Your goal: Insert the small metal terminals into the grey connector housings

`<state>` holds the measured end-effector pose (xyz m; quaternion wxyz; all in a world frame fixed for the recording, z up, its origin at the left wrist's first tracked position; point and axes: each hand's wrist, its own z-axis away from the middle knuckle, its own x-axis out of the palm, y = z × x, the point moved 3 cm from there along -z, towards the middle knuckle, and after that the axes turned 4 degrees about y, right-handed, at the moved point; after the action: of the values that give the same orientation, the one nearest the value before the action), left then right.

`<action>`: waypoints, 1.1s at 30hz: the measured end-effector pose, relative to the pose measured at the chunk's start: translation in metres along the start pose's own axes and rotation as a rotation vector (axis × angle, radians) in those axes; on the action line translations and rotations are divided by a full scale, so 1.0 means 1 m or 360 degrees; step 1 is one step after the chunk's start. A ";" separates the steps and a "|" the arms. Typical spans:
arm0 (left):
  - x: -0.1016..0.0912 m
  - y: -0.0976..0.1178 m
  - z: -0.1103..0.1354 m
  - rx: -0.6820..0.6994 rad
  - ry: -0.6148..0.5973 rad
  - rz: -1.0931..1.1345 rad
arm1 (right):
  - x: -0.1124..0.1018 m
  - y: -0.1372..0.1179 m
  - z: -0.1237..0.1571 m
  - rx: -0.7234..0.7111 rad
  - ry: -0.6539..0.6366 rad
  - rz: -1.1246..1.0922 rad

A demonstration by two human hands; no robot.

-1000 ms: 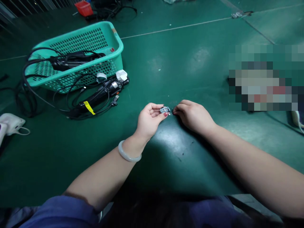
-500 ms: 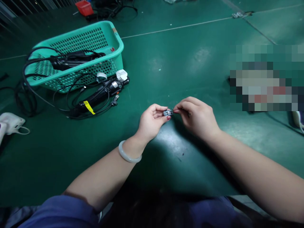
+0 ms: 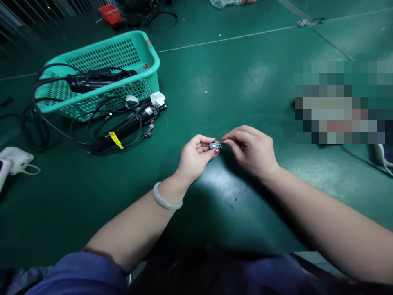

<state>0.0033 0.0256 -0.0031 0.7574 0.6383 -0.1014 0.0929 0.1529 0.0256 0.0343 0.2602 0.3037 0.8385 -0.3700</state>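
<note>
Between its thumb and fingers, my left hand [image 3: 195, 157] grips a small circuit board [image 3: 215, 146] with light and dark parts on it. A pale bangle sits on that wrist. My right hand [image 3: 256, 149] is just to the right, its thumb and forefinger pinched together at the board's right end. Whatever those fingertips hold, if anything, is too small to make out. Both hands are over the middle of the green table [image 3: 196, 229].
Left of the hands stands a green basket [image 3: 153, 65] with a black cabled device inside. Another black device with a yellow label [image 3: 116, 139] lies before it among cables. A white object [image 3: 16, 159] is at far left, a red bin [image 3: 110, 14] behind. The right side is pixelated.
The circuit board has turned slightly in my left hand. My right hand has shifted a little to the left, its fingertips still pinched near the board's end.
</note>
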 end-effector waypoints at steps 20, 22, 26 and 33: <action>-0.106 0.044 0.041 -0.0085 0.0806 0.0089 | 0.008 0.037 -0.003 0.0293 0.0011 -0.0245; -0.124 0.050 0.053 -0.0042 0.0860 -0.0300 | 0.008 0.037 -0.003 0.0289 -0.0002 -0.0246; -0.139 0.059 0.067 -0.0003 0.0933 -0.1002 | 0.009 0.034 -0.003 0.0261 -0.0029 -0.0247; -0.129 0.067 0.070 0.0280 0.0649 -0.1788 | 0.009 0.033 -0.001 0.0246 -0.0054 -0.0259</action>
<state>-0.1418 -0.0340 0.0368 0.6391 0.6237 0.4066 -0.1929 0.1699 0.0472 0.0135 0.2193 0.2474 0.8248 -0.4587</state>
